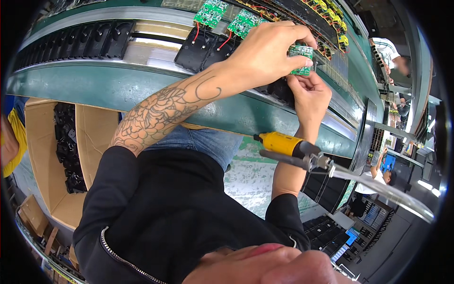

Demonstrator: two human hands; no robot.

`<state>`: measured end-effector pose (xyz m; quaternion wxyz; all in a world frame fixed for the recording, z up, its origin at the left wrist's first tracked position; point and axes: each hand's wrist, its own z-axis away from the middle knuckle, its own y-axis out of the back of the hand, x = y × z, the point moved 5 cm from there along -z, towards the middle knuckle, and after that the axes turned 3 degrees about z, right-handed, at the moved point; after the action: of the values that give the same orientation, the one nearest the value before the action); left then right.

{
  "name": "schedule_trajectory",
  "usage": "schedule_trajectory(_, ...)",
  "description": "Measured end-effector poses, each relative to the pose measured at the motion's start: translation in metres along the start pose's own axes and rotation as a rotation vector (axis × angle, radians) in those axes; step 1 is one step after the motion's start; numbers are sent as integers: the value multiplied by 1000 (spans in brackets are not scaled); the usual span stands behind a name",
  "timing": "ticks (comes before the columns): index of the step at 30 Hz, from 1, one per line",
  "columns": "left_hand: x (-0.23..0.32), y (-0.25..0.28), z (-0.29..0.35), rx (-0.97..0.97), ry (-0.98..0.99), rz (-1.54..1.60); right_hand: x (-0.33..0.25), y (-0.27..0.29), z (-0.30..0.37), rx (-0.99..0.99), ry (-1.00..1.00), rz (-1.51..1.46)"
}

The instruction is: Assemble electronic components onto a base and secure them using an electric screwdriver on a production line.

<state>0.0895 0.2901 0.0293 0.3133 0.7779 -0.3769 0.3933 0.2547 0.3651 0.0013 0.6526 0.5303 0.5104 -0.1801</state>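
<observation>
My left hand [270,49] reaches across the bench and pinches a small green circuit board [301,70] between thumb and fingers. Just below it, my right hand [312,94] has its fingers curled together near the board's lower edge. What they grip, if anything, is hidden. Under my hands sits a black plastic housing [280,90], partly covered. Left of my left wrist, two open black housings [190,51] lie on the metal rail. Red wires join them to green circuit boards [211,13] resting at their far side.
A yellow electric screwdriver [282,143] hangs over my right forearm. A row of black housings [78,41] runs along the rail at left. Boards with yellow components [331,21] lie at the back. A cardboard box [97,137] of black parts stands lower left. Other people are at right.
</observation>
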Motion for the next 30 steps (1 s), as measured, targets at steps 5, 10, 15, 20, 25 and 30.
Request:
schedule_trajectory(5,4,14,8,53,-211,-452,4,3,-1,-28,16,75)
schedule_trajectory(10,-2,17,14,92,-284,-619,-6,3,0,-30,-3,37)
schedule_trajectory(15,-5,21,16,92,-246,-585,-20,30,-3,167,167,7)
schedule_trajectory(20,-6,20,16,87,-254,-550,-61,11,34,-315,698,-457)
schedule_trajectory(25,-5,20,16,49,-265,-550,-96,-49,55,-575,844,-484)
schedule_trajectory(30,0,20,15,73,-275,-532,-106,-5,32,-86,868,-215)
